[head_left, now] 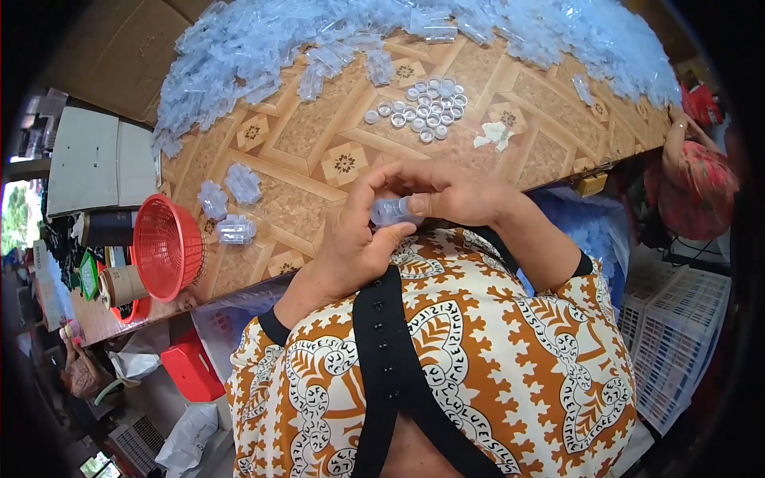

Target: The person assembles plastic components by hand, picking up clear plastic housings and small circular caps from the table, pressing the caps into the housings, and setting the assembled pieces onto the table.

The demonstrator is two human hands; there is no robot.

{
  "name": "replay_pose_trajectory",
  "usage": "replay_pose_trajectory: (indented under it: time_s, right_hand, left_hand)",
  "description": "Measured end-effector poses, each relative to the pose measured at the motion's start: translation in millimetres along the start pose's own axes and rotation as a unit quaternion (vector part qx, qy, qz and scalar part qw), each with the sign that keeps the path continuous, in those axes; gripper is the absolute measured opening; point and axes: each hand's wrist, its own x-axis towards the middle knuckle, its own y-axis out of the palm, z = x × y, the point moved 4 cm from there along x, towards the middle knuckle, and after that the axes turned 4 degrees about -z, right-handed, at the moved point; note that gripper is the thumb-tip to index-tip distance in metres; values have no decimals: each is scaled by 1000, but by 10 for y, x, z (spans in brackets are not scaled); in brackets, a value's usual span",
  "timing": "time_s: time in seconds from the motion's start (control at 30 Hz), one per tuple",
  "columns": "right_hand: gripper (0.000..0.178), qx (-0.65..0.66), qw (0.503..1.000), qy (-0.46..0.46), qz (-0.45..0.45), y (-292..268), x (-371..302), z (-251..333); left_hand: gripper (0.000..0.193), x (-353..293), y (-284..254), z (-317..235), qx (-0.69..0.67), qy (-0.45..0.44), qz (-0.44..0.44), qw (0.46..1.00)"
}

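Note:
Close to my body at the table's near edge, both hands are closed around a small clear plastic cylinder-like piece [388, 213]. My left hand [351, 239] wraps it from the left, thumb along its lower side. From the right, my right hand [462, 193] presses its thumb on the piece's end. Several small round whitish caps with silvery rims [426, 111] sit in a cluster beyond my hands. To the left lie three clear plastic pieces, one of them a ribbed cylinder [237, 229].
A large heap of clear bluish plastic pieces [231, 56] covers the table's far side. White scraps [494, 136] lie right of the caps. A red plastic basket [169, 247] stands at the left edge, and white crates [677, 342] stand low at right. Another person's arm [676, 139] shows at far right.

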Motion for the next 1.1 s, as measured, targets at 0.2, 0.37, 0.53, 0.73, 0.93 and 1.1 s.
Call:
replay_pose_trajectory:
  time_s: [0.2,0.37,0.53,0.73,0.93,1.1]
  right_hand:
    - [46,181,982,-49,-39,122,-75,27]
    - [40,176,981,-60,-58,51,-16,45]
    - [44,49,971,-169,-164,14,181,-141]
    - [37,106,977,-99,-157,76,201,-206]
    - [34,99,981,-76,-152,-54,259,-286]
    - [30,62,983,-63,-159,-39,339,-229]
  left_hand:
    - [64,78,-65,-320,80,64,9,995]
    - [50,98,-44,-221,53,56,-49,996]
    - [37,181,-289,-193,194,147,-138,960]
    - [33,99,-1190,-31,480,119,-197,847]
    - [35,-301,-1493,141,622,-28,-130,771]
    - [25,-976,-1263,-76,628,-40,-126,767]
